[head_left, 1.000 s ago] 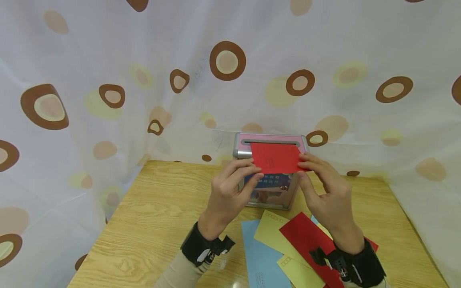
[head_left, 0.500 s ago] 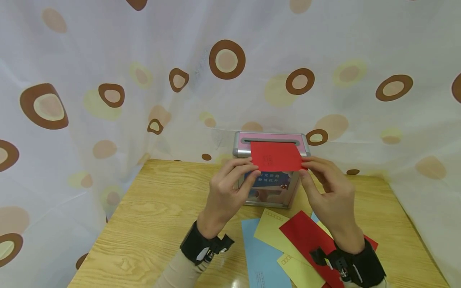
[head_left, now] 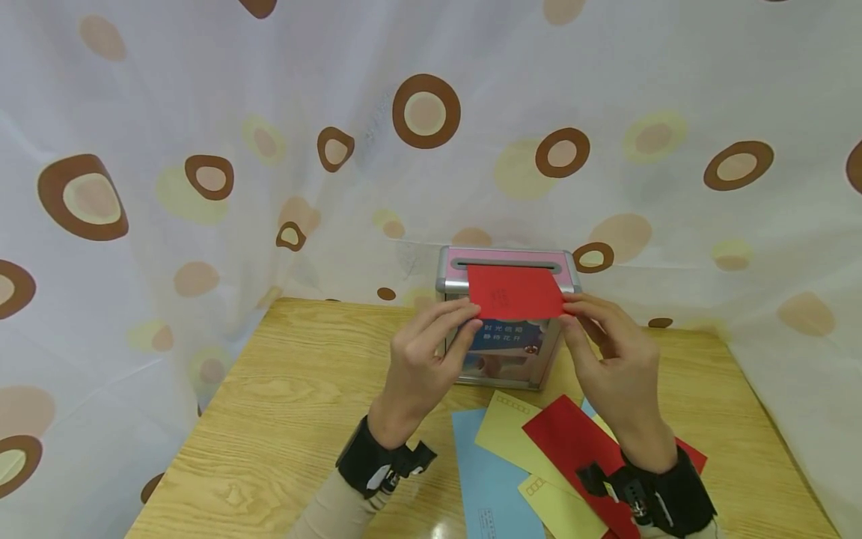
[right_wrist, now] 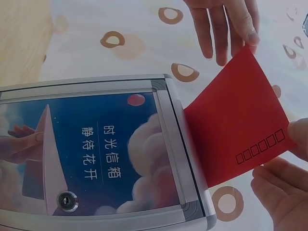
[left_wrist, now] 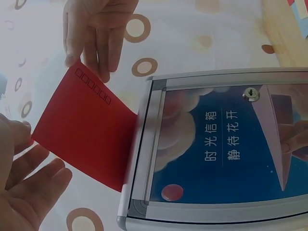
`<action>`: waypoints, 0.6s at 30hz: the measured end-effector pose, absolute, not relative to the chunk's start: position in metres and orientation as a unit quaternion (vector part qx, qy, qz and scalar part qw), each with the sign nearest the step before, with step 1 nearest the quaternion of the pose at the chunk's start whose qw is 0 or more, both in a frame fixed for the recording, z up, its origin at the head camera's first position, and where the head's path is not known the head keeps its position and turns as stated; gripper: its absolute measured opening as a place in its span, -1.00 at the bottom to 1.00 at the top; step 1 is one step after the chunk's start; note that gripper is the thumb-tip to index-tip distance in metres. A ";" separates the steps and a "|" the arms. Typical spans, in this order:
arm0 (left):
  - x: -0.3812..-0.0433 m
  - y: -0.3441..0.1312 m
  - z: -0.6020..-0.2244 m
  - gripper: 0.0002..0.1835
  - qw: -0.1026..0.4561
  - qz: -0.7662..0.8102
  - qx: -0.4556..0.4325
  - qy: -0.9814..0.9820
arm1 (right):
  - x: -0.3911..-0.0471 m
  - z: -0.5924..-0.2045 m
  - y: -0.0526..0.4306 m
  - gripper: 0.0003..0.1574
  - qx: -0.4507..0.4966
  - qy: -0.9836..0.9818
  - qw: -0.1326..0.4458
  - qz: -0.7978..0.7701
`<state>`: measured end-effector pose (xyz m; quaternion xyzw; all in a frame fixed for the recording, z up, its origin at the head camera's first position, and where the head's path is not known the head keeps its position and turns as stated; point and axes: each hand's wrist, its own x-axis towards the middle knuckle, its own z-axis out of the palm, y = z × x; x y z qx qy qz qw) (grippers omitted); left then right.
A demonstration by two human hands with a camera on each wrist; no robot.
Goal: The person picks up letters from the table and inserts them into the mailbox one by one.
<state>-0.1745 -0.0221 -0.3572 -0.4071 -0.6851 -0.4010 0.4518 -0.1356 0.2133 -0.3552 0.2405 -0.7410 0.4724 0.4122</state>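
Observation:
A red envelope [head_left: 515, 292] with a row of small printed boxes [right_wrist: 260, 147] spans the gap between my two hands. My left hand [head_left: 424, 355] pinches its near left corner between thumb and fingertips. At the near right corner, my right hand [head_left: 616, 367] pinches it the same way. Its far edge meets the slot [head_left: 505, 265] on the pink top of a metal-framed letter box [left_wrist: 211, 144], and the envelope tilts up out from there in both wrist views. That far edge is hidden at the box top.
Below the box, on the wooden table [head_left: 289, 389], lie a blue envelope [head_left: 488, 471], yellow envelopes [head_left: 508, 427] and a dark red envelope [head_left: 572, 442], overlapping partly under the right forearm. A lock [left_wrist: 251, 94] sits on the box front. A patterned curtain [head_left: 431, 195] hangs behind.
The envelope and both hands have shifted only slightly in the head view. My right fingertips lie a little closer to the envelope's edge. Both hands keep hold of it.

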 end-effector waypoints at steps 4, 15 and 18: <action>-0.174 -0.023 -0.358 -0.78 0.450 -0.403 -0.409 -0.684 | -0.137 -0.356 0.214 -0.65 0.238 -0.742 0.417 0.469; -0.174 -0.024 -0.361 -0.77 0.443 -0.401 -0.401 -0.694 | -0.137 -0.359 0.214 -0.69 0.226 -0.740 0.425 0.471; -0.174 -0.024 -0.362 -0.79 0.443 -0.399 -0.396 -0.698 | -0.138 -0.360 0.214 -0.74 0.231 -0.735 0.430 0.470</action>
